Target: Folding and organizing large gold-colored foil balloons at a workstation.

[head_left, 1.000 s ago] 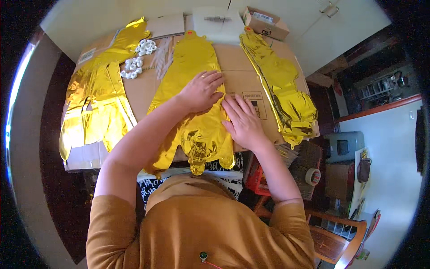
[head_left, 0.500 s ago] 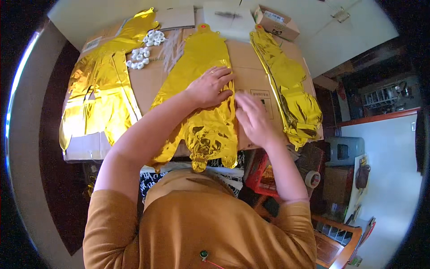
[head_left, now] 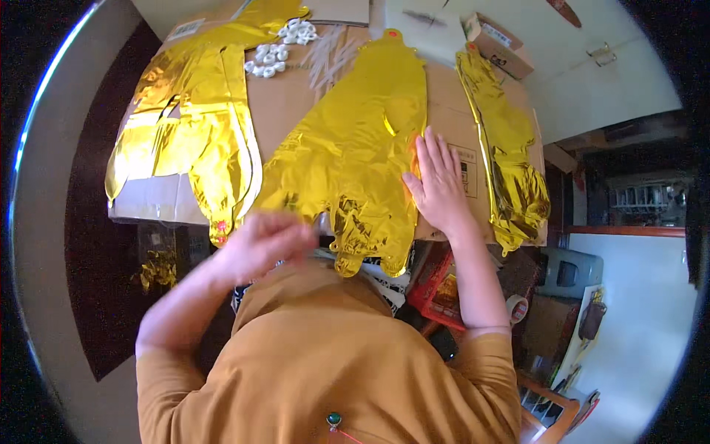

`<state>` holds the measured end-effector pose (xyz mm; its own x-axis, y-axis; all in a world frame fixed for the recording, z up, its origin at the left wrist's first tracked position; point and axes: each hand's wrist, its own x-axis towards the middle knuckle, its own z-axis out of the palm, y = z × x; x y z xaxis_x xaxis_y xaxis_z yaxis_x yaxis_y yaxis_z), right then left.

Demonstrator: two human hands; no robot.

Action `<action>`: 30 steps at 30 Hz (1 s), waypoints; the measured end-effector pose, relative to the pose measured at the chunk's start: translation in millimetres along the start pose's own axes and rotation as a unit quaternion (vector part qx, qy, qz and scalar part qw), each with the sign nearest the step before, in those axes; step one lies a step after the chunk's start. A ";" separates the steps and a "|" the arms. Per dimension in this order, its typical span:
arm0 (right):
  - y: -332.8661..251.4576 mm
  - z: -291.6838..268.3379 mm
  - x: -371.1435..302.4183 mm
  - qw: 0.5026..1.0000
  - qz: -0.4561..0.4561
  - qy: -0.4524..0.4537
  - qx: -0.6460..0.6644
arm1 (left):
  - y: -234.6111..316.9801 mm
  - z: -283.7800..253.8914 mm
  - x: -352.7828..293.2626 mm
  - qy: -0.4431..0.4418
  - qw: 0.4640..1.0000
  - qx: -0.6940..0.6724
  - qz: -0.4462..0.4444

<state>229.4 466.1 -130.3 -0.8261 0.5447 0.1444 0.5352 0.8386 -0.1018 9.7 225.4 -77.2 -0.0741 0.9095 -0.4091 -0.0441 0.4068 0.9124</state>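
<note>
A flat gold foil balloon (head_left: 355,111), uninflated, lies in the middle of the cardboard, its narrow tab with a red spot pointing away from me. My right hand (head_left: 438,181) rests flat along its right edge, fingers stretched out. Close to the balloon's lower left corner, my left hand (head_left: 272,243) is lifted in front of the board's near edge. Motion smears its curled fingers, so whether anything is in them cannot be made out. The balloon's near end is crinkled, with rounded tabs hanging over the edge.
More gold foil (head_left: 200,103) covers the left side, and a folded gold foil balloon (head_left: 510,155) lies at right. White ribbon rolls (head_left: 268,61) and clear thin strips (head_left: 329,59) sit behind. A small carton (head_left: 499,48) stands far right; a red crate (head_left: 440,285) is below.
My left hand has come off the middle balloon and moved toward me and left. The right hand has settled flat on the balloon's right edge. The view has shifted, too.
</note>
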 end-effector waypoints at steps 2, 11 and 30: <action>-0.8 -1.8 0.1 1.000 -0.015 -0.016 0.000 | -42.1 2.0 -26.9 -0.065 0.988 -0.042 -0.134; 2.2 -1.7 -3.0 0.999 -0.036 -0.027 -0.011 | -81.1 42.9 -21.3 0.235 0.890 -0.390 -0.002; 10.2 -8.2 -9.4 0.997 -0.057 -0.049 -0.028 | -13.1 -2.0 103.1 0.230 0.744 0.524 0.346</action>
<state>244.0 469.6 -124.6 -0.8941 0.4446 0.0543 0.4434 0.8957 -0.0338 0.6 313.7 -131.4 -0.0612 0.9048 0.4215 0.9458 -0.0823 0.3140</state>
